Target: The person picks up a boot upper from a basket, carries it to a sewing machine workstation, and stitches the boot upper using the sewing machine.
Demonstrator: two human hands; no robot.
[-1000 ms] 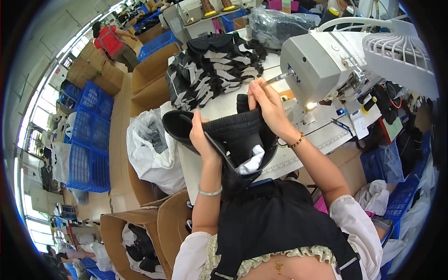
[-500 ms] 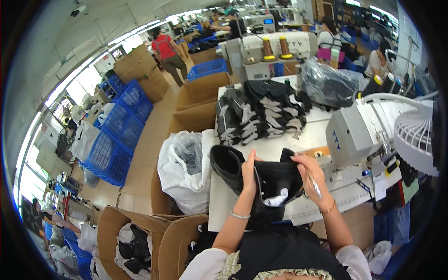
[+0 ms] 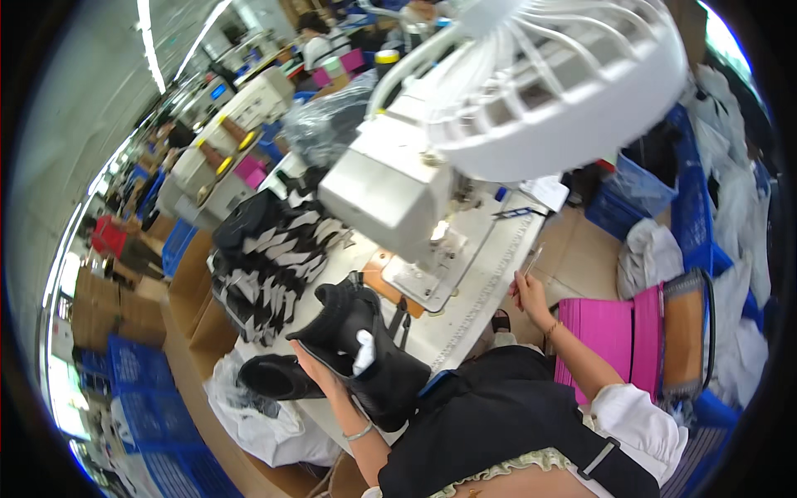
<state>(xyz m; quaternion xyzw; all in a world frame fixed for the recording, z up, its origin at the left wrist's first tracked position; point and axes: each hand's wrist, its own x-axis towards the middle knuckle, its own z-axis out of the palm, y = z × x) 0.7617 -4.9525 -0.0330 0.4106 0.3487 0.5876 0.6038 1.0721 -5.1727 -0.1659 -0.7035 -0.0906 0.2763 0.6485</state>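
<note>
A black boot (image 3: 382,357) stands tilted at the table's near edge, against my apron. White stuffing (image 3: 363,353) shows in its opening. My left hand (image 3: 320,368) holds the boot from its left side, its fingertips partly hidden. Just beyond that hand lies a second black boot (image 3: 278,378), its opening facing up. My right hand (image 3: 530,297) is away from the boots, off the table's right edge, with closed fingers around a thin silvery tool (image 3: 534,261) that points up. The tool's exact kind is too blurred to tell.
A sewing machine (image 3: 382,195) stands beyond the boots, with a white fan (image 3: 556,91) over it. Dark cut pieces (image 3: 278,257) are stacked at left. A white bag (image 3: 249,423) sits beside the table. At right are a pink seat (image 3: 598,332) and blue crates (image 3: 693,191).
My view has swung right. My right hand has let go of the boot and moved right with the silvery tool. The left hand still holds the boot.
</note>
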